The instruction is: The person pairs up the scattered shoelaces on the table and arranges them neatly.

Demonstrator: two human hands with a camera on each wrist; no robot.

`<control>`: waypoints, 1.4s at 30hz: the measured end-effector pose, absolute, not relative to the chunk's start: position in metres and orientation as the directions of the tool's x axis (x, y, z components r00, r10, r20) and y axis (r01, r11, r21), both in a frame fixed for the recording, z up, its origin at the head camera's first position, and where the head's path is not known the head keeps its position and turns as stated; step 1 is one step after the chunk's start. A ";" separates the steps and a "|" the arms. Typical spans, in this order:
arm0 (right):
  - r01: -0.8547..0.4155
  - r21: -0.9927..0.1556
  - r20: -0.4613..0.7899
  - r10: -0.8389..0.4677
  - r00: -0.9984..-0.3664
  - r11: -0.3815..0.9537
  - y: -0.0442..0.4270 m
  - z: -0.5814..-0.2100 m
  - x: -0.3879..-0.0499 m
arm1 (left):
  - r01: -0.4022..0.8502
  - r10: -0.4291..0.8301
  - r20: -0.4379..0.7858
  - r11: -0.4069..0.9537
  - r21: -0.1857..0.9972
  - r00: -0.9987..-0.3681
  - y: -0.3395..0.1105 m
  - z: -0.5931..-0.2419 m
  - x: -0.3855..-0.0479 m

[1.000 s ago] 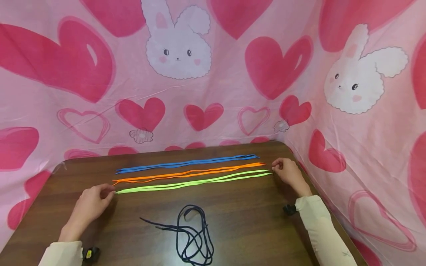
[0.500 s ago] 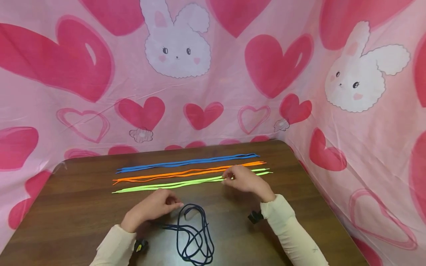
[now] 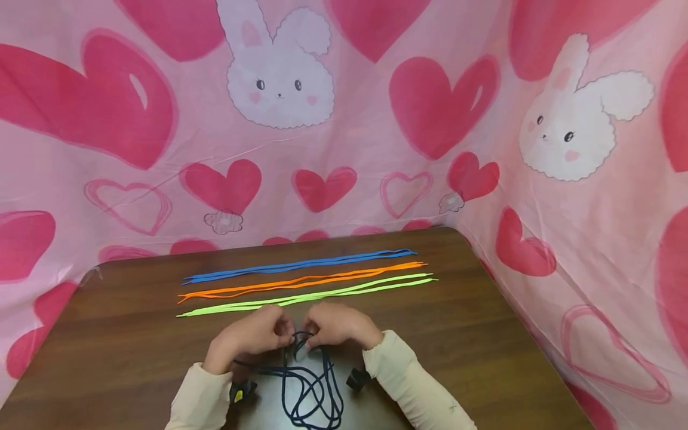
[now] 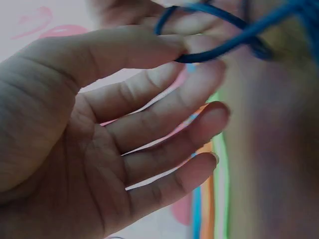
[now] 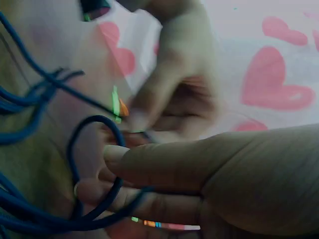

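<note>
In the head view a dark navy round shoelace (image 3: 283, 388) lies in loose loops near the front of the table. My left hand (image 3: 263, 328) and right hand (image 3: 341, 325) meet almost fingertip to fingertip at the top of these loops. Thumb and index finger of the left hand pinch the lace (image 4: 214, 56) in the left wrist view, while the other fingers spread loosely. On the right wrist view, a loop of the lace (image 5: 97, 118) curves around the right thumb tip, and the thumb and fingers pinch the cord. Part of the held stretch is hidden behind the fingers.
Beyond the hands, three flat laces lie stretched across the brown table (image 3: 484, 334): green (image 3: 319, 296), orange (image 3: 376, 271) and blue (image 3: 322, 261). A pink cloth (image 3: 365, 137) with hearts and rabbits hangs along the back and right.
The left hand has left the green lace's left end and come right to the navy lace. From the green lace's right end, the right hand has moved left and nearer. Both now pinch the navy lace.
</note>
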State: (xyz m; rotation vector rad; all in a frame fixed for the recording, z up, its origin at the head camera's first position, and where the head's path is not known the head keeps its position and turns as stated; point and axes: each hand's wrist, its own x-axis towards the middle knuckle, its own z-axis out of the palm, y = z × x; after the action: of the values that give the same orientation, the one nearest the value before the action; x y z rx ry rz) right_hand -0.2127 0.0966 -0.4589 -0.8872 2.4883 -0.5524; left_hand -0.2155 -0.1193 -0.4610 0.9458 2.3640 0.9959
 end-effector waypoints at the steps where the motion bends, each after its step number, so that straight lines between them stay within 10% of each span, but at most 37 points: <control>1: -0.492 -0.499 -0.267 -0.667 -0.696 0.714 0.095 -0.459 -0.211 | 0.423 0.717 -0.100 0.511 0.748 -0.690 -0.119 -0.456 -0.215; 25: -0.639 -0.381 -0.083 -0.713 -0.696 0.668 0.111 -0.392 -0.149 | 0.545 0.510 0.269 0.531 0.649 -0.817 -0.138 -0.365 -0.150; 42: -0.597 -0.463 0.044 -0.656 -0.754 0.655 0.162 -0.352 -0.129 | 0.729 0.426 0.591 0.419 0.541 -0.685 -0.152 -0.357 -0.135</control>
State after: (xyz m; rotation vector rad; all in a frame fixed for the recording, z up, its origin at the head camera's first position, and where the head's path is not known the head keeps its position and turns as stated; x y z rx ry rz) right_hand -0.1292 0.1623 -0.3516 -1.0426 2.7405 -0.6976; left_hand -0.1346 -0.1523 -0.3572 1.2563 2.9387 1.4607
